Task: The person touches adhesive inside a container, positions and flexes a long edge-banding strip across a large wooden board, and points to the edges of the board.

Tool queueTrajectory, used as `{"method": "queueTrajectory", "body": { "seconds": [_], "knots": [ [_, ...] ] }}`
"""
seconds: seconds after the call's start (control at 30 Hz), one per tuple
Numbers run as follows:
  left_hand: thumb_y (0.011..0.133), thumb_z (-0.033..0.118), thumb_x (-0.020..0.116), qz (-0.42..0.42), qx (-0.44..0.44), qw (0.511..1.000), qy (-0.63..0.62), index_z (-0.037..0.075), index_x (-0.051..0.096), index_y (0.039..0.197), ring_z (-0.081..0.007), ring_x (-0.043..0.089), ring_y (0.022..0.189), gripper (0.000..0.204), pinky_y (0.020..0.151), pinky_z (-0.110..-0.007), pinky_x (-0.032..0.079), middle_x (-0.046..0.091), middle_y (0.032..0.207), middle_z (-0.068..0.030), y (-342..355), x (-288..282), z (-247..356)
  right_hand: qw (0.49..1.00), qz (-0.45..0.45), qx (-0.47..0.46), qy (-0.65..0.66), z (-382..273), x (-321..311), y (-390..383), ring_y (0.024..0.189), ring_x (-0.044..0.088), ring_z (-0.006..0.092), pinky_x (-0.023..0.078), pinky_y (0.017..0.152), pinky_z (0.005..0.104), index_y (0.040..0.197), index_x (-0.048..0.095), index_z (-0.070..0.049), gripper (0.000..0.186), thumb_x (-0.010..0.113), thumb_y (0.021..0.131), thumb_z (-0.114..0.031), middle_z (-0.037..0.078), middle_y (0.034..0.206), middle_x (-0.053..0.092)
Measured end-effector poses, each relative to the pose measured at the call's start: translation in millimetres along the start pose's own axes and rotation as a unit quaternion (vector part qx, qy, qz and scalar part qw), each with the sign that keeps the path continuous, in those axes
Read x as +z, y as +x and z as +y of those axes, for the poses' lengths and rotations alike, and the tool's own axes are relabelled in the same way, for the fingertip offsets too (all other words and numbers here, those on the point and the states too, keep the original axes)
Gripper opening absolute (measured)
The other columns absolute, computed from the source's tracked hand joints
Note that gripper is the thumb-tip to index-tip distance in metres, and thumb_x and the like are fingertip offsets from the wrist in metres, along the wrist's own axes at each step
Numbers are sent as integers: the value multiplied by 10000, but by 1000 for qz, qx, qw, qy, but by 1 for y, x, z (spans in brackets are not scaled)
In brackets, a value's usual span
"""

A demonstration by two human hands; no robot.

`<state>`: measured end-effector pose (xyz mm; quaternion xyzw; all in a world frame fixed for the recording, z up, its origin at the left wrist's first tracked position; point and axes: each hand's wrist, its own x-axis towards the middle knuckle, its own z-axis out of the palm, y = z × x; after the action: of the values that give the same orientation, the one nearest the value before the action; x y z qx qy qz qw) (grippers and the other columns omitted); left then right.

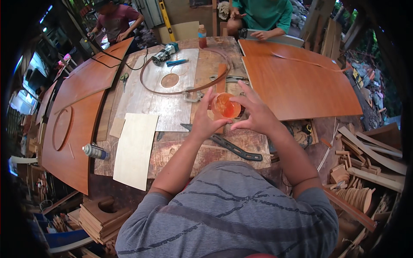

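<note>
Over the middle of the worktable I hold up a round, glossy orange, partly see-through thing (226, 105), like a small tub or cup. My left hand (204, 117) grips its left side, with the thumb low against it. From the right, my right hand (257, 112) has fingers and thumb curved around the other side. Whether it is a container with something orange inside, I cannot make out. Just beyond my hands lie metal clamps (192, 94) and a thin brown wooden hoop (148, 86). A long dark slotted metal bar (236, 149) lies nearer me.
On the table are a teal power tool (165, 54), a bottle of reddish liquid (202, 36), a spray can (95, 151), scissors (124, 81) and a pale panel (136, 148). Large orange-brown boards (301, 84) flank it. Two people sit beyond. Wood offcuts (348, 172) pile at right.
</note>
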<state>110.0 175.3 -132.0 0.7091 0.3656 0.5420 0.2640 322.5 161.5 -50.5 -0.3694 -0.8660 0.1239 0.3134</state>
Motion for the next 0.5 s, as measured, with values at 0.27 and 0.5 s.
{"method": "queueTrajectory", "body": {
  "seconds": [0.27,0.5],
  "knots": [
    [572,211,938,-35,-62,997,-9,69,140,1529,-254,619,1082,1254,940,-358,487,601,1231,-164,1,-2,4,995,-40,-59,-71,25,-13,-1,1317,402,437,380,1066,468,1174,610,-121,719,857,588,-456,230,1454,383],
    [580,192,937,-47,-84,995,-16,83,133,1534,-254,617,1082,1252,937,-364,495,600,1224,-172,-1,-2,4,991,-54,-73,-95,29,-15,4,1315,408,426,384,1067,460,1147,615,-109,687,842,610,-472,226,1439,402]
  ]
}}
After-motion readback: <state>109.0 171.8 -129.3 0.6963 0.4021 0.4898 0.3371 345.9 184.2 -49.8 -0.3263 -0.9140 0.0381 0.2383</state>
